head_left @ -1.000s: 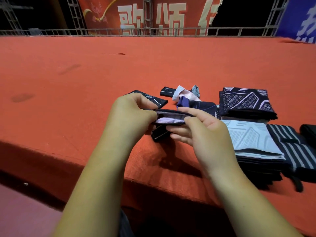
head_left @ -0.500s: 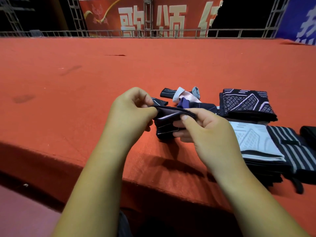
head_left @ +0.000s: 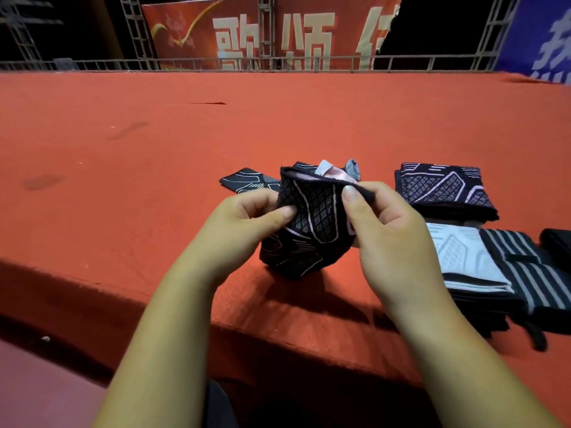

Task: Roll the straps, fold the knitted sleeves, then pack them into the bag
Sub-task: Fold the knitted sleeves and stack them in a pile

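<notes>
"Knitted sleeve [head_left: 312,217], the dark one with the pale diamond pattern: where is it, and which step is this?"

"It is up between both hands, near the front edge of the red carpeted platform [head_left: 123,211], about midway along it. Its lower end is bunched and seems to touch the carpet. I take it for the folding step, with the piece not yet doubled over."

"How do the hands have it?"

"The left hand [head_left: 244,223] pinches the sleeve's left edge, thumb in front and curled fingers behind. The right hand [head_left: 392,242] pinches the top right rim, thumb laid over the cuff; its other fingers are hidden behind the fabric. Neither hand is spread."

"What does the next move call for?"

"Probably straightening the knit, bringing one end onto the other with the edges matched, then laying it with the folded dark sleeve [head_left: 445,189] and the white folded sleeve [head_left: 463,257] toward the right edge, beside the striped strap [head_left: 531,273]."

"Anything left?"

"Another flat dark sleeve [head_left: 244,180] lies just behind the left hand, and a pink and grey piece [head_left: 336,173] behind the held one. I cannot pick out a bag."
</notes>
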